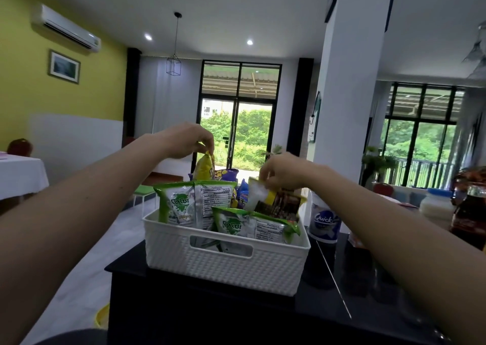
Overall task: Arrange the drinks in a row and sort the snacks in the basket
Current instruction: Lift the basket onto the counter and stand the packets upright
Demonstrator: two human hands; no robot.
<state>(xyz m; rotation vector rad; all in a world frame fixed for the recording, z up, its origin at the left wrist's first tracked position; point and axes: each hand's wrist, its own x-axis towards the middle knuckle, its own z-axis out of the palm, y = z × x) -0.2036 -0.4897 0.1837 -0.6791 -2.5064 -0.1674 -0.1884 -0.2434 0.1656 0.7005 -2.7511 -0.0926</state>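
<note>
A white woven-pattern basket stands on the black table, filled with snack bags. Two green and silver bags stand upright at its front. My left hand pinches the top of a yellow snack bag above the back of the basket. My right hand grips the top of a white and yellow packet beside a brown packet. Purple and blue bags sit behind. To the right stand a Quick cup, a milky white bottle and a dark brown bottle.
The black table ends close to the basket's left side. A white pillar rises behind the drinks. A white-clothed table stands far left, and glass doors lie straight ahead.
</note>
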